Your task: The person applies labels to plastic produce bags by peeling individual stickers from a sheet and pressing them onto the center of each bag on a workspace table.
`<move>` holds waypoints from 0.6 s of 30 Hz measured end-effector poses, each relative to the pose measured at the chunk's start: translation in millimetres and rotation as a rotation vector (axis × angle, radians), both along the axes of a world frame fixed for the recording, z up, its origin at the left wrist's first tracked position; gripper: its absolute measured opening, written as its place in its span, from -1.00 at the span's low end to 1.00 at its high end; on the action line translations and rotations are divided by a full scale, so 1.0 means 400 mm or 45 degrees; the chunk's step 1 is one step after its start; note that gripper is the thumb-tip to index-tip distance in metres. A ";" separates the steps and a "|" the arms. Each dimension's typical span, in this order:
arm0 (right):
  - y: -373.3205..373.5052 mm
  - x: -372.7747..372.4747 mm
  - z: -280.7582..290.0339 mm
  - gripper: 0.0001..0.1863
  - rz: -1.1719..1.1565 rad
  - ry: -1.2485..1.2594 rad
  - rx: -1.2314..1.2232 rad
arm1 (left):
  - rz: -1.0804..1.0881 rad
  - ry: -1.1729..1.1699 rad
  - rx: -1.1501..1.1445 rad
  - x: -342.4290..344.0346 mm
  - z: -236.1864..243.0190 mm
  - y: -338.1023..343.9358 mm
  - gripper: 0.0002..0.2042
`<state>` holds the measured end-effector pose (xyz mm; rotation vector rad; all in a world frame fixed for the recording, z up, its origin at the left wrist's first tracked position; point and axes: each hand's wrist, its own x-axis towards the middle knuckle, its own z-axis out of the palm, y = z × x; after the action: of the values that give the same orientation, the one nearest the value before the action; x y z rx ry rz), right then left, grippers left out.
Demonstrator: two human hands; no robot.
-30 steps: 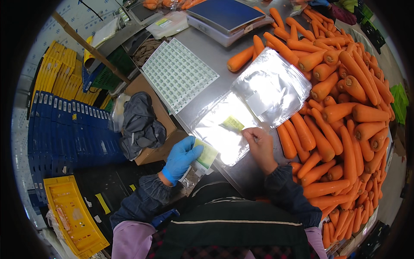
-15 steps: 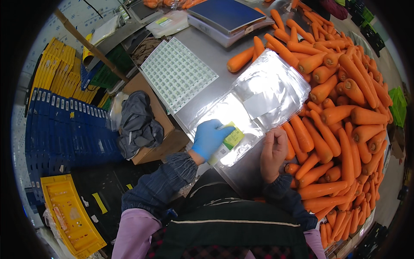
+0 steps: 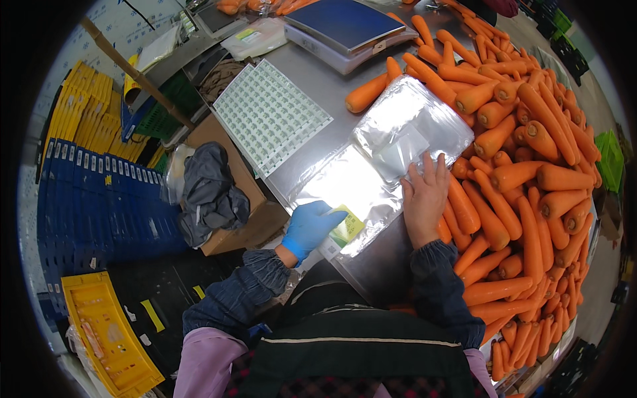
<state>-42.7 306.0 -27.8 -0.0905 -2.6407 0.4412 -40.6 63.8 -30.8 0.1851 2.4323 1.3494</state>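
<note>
My left hand [image 3: 309, 229], in a blue glove, is closed on the edge of a yellow-green printed label [image 3: 348, 228] with a pale lower part. That label lies over the near end of a pile of clear plastic bags [image 3: 438, 119]; whether it is loose or part of a bag I cannot tell. Bare and with its fingers spread, my right hand [image 3: 426, 199] rests at the right edge of the bags, its fingertips near a pale rectangular patch [image 3: 403, 151] on them. Glare hides part of the plastic.
Carrots [image 3: 511, 219] are heaped along the right side of the metal table [image 3: 315, 86]. A sheet of small stickers [image 3: 269, 113] lies left of the bags, and a scale [image 3: 345, 30] stands behind. To the left are a cardboard box [image 3: 225, 235] with grey cloth and stacked blue crates [image 3: 109, 199].
My right hand has uncurled and moved forward onto the edge of the bags. My left hand has shifted slightly toward me and left, with the label.
</note>
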 end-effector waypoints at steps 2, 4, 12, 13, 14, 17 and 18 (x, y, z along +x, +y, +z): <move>-0.001 -0.003 -0.018 -0.78 0.030 -0.006 -0.014 | -0.025 0.031 0.004 0.003 -0.008 -0.005 -0.60; 0.005 0.000 -0.029 -0.85 0.073 0.085 0.032 | 0.008 -0.071 0.053 0.007 0.000 -0.002 -0.64; 0.000 0.010 0.077 -0.75 -0.152 0.358 -0.048 | 0.042 -0.086 0.220 0.022 -0.003 -0.001 -0.70; -0.003 0.021 0.096 -0.74 -0.122 0.400 -0.087 | 0.018 -0.051 0.098 0.014 0.000 -0.006 -0.68; -0.007 0.031 0.104 -0.73 -0.091 0.442 -0.127 | -0.006 -0.015 -0.023 0.005 0.002 -0.008 -0.67; -0.031 0.068 0.093 -0.72 0.145 0.431 -0.241 | 0.128 -0.001 -0.156 -0.013 0.007 0.017 -0.66; -0.042 0.082 0.081 -0.72 0.204 0.281 -0.335 | 0.145 -0.032 -0.155 -0.025 0.004 0.029 -0.65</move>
<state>-9.7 289.1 4.8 0.0837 -2.3704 0.8034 -50.6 75.4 -29.3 -0.0006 2.5279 1.2366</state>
